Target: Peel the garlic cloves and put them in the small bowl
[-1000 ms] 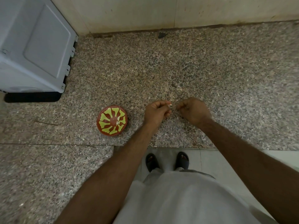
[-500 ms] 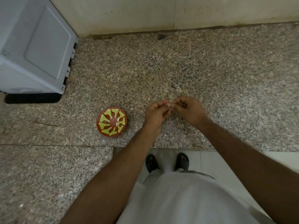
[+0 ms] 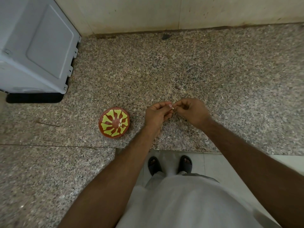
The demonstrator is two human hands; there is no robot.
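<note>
A small red bowl [image 3: 114,122] with a yellow-green pattern sits on the speckled granite counter [image 3: 213,76], a couple of pale peeled cloves [image 3: 120,124] lying inside it. To its right my left hand [image 3: 157,113] and my right hand [image 3: 191,111] meet fingertip to fingertip just above the counter. Between them they pinch a small pale garlic clove [image 3: 172,107], mostly hidden by the fingers. Both hands have curled fingers.
A grey plastic appliance [image 3: 36,46] stands at the back left on the counter. A tiled wall [image 3: 164,12] runs along the back. The counter's front edge [image 3: 181,151] is below my hands, with the floor and my sandalled feet beyond.
My hands were a short gap apart a second ago. They have come together and both now pinch the clove. The bowl has not moved.
</note>
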